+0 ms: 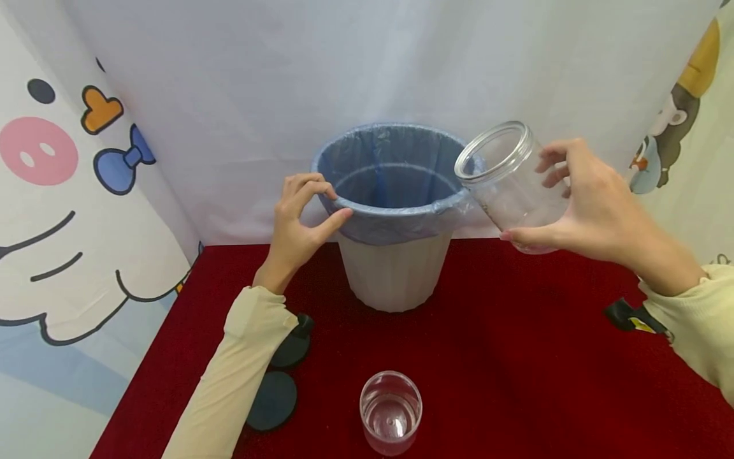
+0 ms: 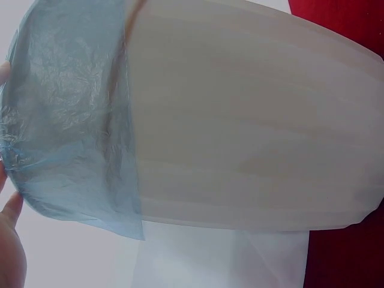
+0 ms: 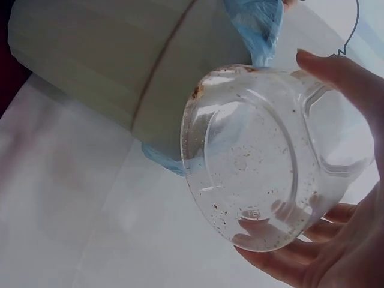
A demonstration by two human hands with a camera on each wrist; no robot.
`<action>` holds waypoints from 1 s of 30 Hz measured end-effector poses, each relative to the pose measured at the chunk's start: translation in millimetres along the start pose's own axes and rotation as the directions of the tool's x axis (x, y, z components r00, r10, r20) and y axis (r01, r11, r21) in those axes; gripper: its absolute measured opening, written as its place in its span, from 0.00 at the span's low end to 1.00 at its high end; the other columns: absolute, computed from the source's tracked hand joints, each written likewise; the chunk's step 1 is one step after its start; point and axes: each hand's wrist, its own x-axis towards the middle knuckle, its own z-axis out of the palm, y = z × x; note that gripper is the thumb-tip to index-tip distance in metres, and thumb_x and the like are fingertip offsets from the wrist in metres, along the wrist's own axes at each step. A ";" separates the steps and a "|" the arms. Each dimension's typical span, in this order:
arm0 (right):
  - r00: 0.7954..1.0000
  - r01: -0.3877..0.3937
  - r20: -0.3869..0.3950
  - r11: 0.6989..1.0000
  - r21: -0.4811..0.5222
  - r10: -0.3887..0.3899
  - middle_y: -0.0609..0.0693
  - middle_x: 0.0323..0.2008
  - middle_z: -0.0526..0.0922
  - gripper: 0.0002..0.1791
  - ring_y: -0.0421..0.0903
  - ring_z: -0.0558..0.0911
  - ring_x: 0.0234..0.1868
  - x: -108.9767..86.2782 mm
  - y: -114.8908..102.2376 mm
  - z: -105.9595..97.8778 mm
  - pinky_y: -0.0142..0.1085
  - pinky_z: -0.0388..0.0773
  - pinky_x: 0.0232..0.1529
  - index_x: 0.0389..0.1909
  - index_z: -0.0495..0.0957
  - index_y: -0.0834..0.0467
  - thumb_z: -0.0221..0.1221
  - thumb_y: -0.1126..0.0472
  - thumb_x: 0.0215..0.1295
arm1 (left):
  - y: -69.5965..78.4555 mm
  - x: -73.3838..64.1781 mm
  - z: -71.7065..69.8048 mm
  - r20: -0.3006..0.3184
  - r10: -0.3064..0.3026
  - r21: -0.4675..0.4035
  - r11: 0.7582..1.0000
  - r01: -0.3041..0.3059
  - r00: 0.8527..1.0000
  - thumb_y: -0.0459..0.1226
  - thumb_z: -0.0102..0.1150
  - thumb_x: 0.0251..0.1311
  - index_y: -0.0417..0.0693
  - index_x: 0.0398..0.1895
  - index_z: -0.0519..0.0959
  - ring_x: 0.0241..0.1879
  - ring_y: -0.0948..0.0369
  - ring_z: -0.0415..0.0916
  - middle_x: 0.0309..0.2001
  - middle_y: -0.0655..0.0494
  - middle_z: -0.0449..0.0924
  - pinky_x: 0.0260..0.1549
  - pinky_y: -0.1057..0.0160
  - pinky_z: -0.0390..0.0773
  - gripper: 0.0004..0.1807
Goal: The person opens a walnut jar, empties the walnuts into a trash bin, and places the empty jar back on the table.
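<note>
A white trash can (image 1: 395, 271), lined with a blue plastic bag (image 1: 395, 220) folded over its rim, stands upright ahead of me. My left hand (image 1: 298, 217) grips the rim at the left front, thumb and fingers on the bag. In the left wrist view only fingertips (image 2: 12, 207) show at the edge, touching the blue liner. My right hand (image 1: 596, 204) holds a clear plastic jar (image 1: 510, 201) without a lid, tilted with its mouth toward the can's right rim. Brown specks dot the jar's bottom (image 3: 252, 168) in the right wrist view.
A clear cup (image 1: 391, 414) with some clear liquid stands on the red cloth (image 1: 516, 357) near me. Two dark round discs (image 1: 272, 400) lie by my left forearm. A white curtain (image 1: 258, 76) hangs behind the can, with cartoon-printed sheets at both sides.
</note>
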 end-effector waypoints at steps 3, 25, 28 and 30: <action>1.000 -0.015 -0.011 0.999 0.033 0.015 0.56 0.43 0.75 0.54 0.54 0.76 0.41 -3.5 1.6 2.9 0.44 0.68 0.38 0.55 0.61 0.61 0.82 0.53 0.24 | -0.4 -0.3 0.2 0.001 0.004 -0.002 1.000 -0.004 1.000 0.22 0.68 0.40 0.33 0.29 0.75 0.45 0.45 0.64 0.39 0.36 0.73 0.49 0.55 0.61 0.13; 0.982 -0.182 0.017 0.922 0.341 0.187 0.50 0.41 0.75 0.48 0.41 0.81 0.35 -27.3 8.7 27.7 0.25 0.77 0.32 0.54 0.60 0.55 0.80 0.64 0.31 | -4.3 -0.8 0.9 0.006 0.002 0.011 1.000 -0.002 1.000 0.25 0.68 0.42 0.31 0.29 0.75 0.45 0.42 0.63 0.39 0.35 0.73 0.49 0.54 0.60 0.12; 0.982 -0.180 0.014 0.911 0.371 0.188 0.50 0.42 0.76 0.49 0.40 0.81 0.36 -31.0 9.7 32.6 0.25 0.76 0.34 0.56 0.61 0.54 0.79 0.66 0.30 | -5.5 -1.2 1.8 0.000 0.006 0.003 1.000 -0.006 1.000 0.25 0.68 0.41 0.31 0.29 0.75 0.45 0.41 0.63 0.38 0.35 0.73 0.50 0.54 0.60 0.12; 0.984 -0.168 0.006 0.908 0.384 0.180 0.49 0.44 0.76 0.51 0.39 0.80 0.38 -33.8 10.6 35.9 0.24 0.75 0.36 0.57 0.61 0.55 0.79 0.68 0.29 | -6.1 -1.1 2.5 -0.001 0.013 0.000 1.000 -0.013 1.000 0.25 0.68 0.41 0.31 0.29 0.75 0.45 0.41 0.63 0.38 0.35 0.73 0.50 0.54 0.61 0.12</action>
